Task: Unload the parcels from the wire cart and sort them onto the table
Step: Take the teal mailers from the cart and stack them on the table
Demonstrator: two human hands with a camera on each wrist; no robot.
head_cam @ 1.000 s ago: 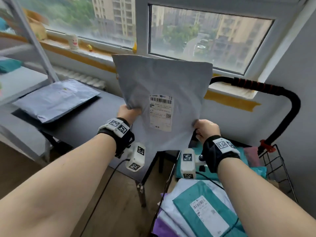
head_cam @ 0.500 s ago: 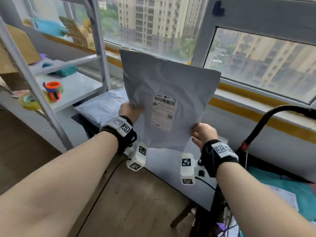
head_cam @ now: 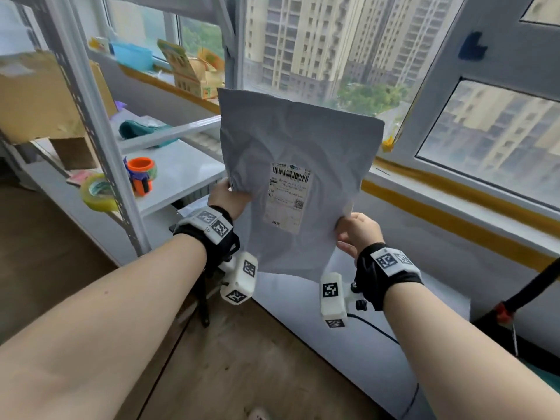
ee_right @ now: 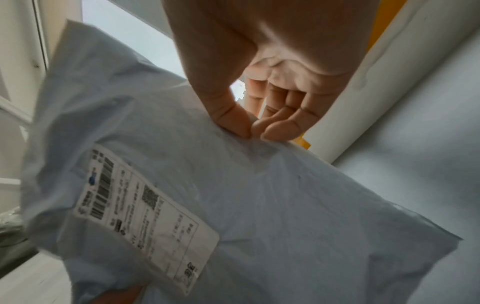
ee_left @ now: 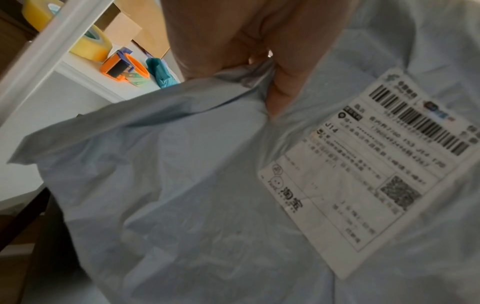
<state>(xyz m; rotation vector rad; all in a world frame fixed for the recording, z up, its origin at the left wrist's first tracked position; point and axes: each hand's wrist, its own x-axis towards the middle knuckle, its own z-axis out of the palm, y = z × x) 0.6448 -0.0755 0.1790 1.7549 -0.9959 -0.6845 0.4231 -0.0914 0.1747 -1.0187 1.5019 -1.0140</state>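
Mailer [head_cam: 291, 165] upright, centre frame, label [head_cam: 288, 198] facing viewer, likely for reading. Left hand [head_cam: 227, 198] bunches left edge; right hand [head_cam: 357, 231] pinches right edge.

- Left hand [head_cam: 228, 197], forearm stretched forward, fingers curled in a bunched grip on the grey parcel [head_cam: 298, 183]
- Right hand [head_cam: 357, 233], forearm likewise raised, pinches its opposite edge between thumb and fingertips
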